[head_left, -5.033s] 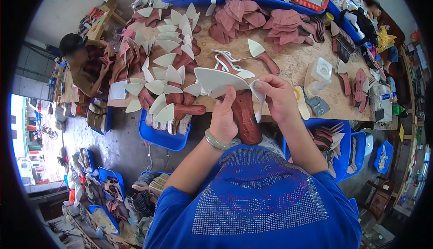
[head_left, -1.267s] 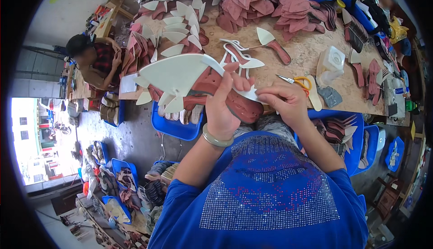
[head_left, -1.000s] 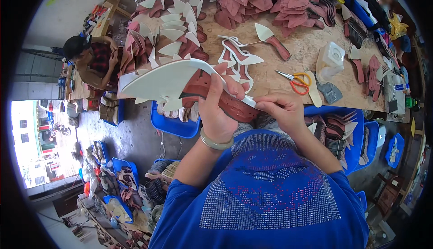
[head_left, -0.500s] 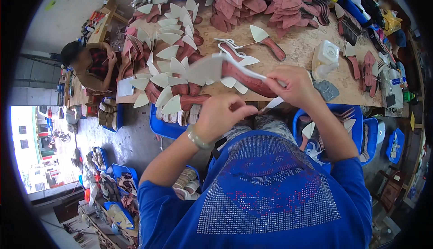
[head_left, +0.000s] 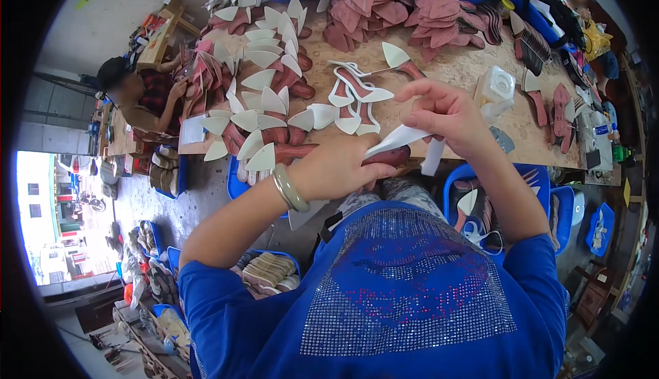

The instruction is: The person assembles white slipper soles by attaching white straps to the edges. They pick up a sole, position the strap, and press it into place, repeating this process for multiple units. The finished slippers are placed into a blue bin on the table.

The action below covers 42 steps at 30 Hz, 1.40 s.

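My left hand (head_left: 341,164), with a pale bangle at the wrist, is closed around a red-brown shoe insole (head_left: 391,157). The insole's heel end shows past my fingers, and its pale pointed tip hangs below the hand. Between the thumb and fingers of my right hand (head_left: 449,115) is a white strip (head_left: 406,136). That strip runs down to the heel end of the insole, and a loose length of it dangles below my right hand. Just beyond, on the table, lie insoles with white edging (head_left: 351,94) and one pale-tipped insole (head_left: 405,60).
Rows of pale-tipped insoles (head_left: 264,115) cover the table's left side. Red-brown piles (head_left: 367,12) sit at the back below blue bins. A white plastic container (head_left: 495,87) stands right. Blue bins (head_left: 449,197) are below the table edge. A co-worker (head_left: 147,97) sits at left.
The insole has come down and towards me, from my right hand into my left. My left hand has closed on it. My right hand now pinches the white strip.
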Available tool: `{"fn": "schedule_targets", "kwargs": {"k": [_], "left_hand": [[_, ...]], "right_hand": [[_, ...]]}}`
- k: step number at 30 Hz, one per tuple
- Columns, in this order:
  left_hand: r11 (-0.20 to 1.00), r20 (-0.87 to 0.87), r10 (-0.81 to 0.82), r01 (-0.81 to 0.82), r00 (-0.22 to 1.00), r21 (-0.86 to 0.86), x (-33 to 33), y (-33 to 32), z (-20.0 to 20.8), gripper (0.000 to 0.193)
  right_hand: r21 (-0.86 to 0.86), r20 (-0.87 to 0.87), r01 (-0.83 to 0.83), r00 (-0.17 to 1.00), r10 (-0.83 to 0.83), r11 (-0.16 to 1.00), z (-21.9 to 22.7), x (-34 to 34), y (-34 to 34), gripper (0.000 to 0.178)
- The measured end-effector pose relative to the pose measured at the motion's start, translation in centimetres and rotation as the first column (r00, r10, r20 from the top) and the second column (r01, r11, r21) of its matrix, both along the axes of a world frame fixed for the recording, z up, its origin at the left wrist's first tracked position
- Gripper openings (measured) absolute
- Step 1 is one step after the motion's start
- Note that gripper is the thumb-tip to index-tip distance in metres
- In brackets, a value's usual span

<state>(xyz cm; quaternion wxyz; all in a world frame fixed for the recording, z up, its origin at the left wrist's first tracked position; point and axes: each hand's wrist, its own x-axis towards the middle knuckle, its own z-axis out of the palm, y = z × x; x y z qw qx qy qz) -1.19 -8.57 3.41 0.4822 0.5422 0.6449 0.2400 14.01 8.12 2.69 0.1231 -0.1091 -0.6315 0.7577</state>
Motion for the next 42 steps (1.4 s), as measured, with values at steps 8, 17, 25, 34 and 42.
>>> {"fn": "schedule_targets", "kwargs": {"k": [8,17,25,34,42], "left_hand": [[0.955,0.412,0.284,-0.294,0.866,-0.039,1.0,0.1,0.8,0.031],[0.824,0.632,0.264,-0.511,0.729,0.246,0.4,2.2,-2.1,0.023],[0.547,0.824,0.257,-0.779,0.504,0.306,0.8,3.3,-3.4,0.034],[0.441,0.840,0.344,-0.862,0.420,0.250,2.6,2.9,-3.1,0.034],[0.526,0.570,0.600,-0.814,0.561,0.247,2.1,2.1,-5.6,0.018]], "right_hand": [[-0.190,-0.144,0.238,0.953,-0.267,0.952,-1.4,0.9,-1.1,0.021],[-0.420,-0.297,0.319,0.836,-0.461,0.849,-1.3,-2.7,-4.4,0.016],[0.239,-0.278,0.544,0.832,-0.480,0.804,-3.1,-3.4,-5.2,0.017],[0.441,-0.424,0.633,0.772,-0.474,0.636,-4.3,-4.2,-7.0,0.013],[0.344,-0.100,0.402,0.914,-0.392,0.849,-6.8,-2.3,-6.0,0.017]]}}
